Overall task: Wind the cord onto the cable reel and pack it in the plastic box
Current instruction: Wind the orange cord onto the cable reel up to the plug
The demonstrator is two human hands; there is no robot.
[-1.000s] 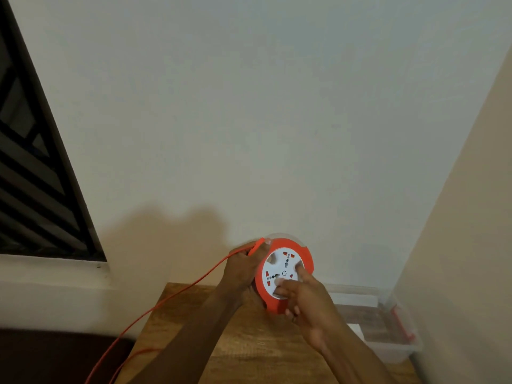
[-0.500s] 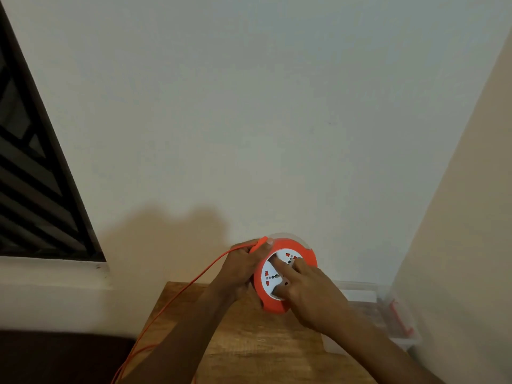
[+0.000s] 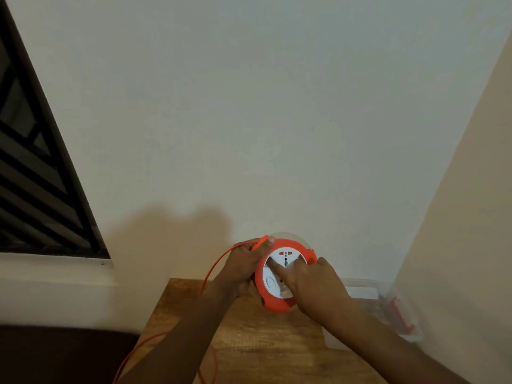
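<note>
Since a moment ago the right hand [image 3: 315, 289] has swung round, fingers pressed on the cable reel [image 3: 282, 275] face above the table [image 3: 249, 350]. Left hand [image 3: 243, 264] grips its rim, pinching the cord [image 3: 219, 261]; much slack apparently remains, and the plastic box [image 3: 399, 309] waits beside.

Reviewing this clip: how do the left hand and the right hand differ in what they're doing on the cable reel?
The left hand grips the cable reel by its orange rim; the right hand lies over its white socket face, fingers pressed on. The cord feeds in past the left hand, not the right hand. Both touch the reel above the wooden table.
</note>
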